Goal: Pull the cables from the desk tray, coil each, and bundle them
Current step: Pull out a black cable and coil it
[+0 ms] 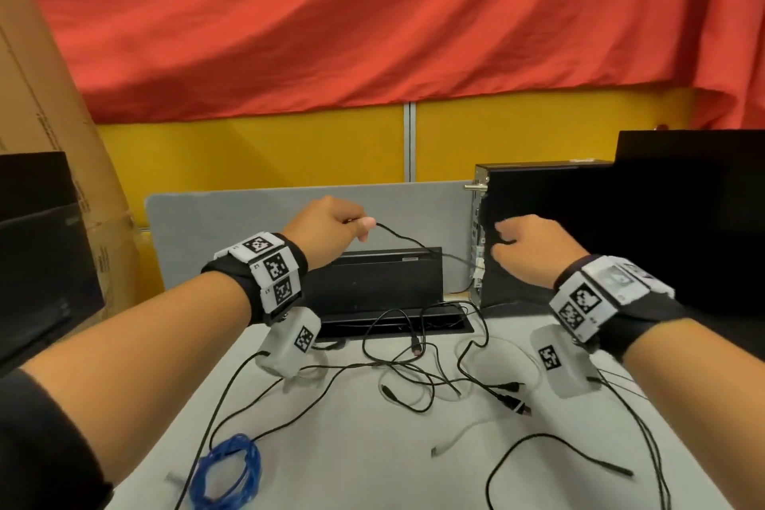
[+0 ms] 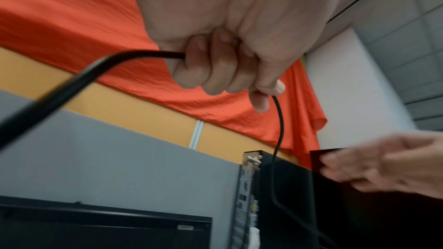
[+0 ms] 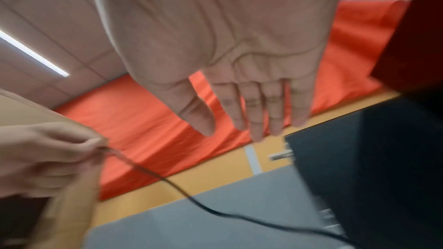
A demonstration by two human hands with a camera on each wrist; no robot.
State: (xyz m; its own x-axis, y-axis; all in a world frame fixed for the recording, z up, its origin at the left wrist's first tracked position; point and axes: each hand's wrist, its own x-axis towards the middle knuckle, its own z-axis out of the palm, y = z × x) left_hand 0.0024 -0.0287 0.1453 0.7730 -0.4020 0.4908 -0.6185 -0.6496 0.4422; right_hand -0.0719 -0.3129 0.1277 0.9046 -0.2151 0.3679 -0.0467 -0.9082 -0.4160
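On the desk nearest the person lie a coiled blue cable and loose black cables. Farther back, the left hand pinches a black cable running right toward the computer tower; the right hand, fingers straight and empty, hovers beside it.

Even, bright indoor light fills all three views, and a ceiling light strip glows white in the right wrist view. Shadows under the cables on the tabletop are soft and faint. The head view bows at its edges; both wrist views are smeared, the right hand and black cable most.
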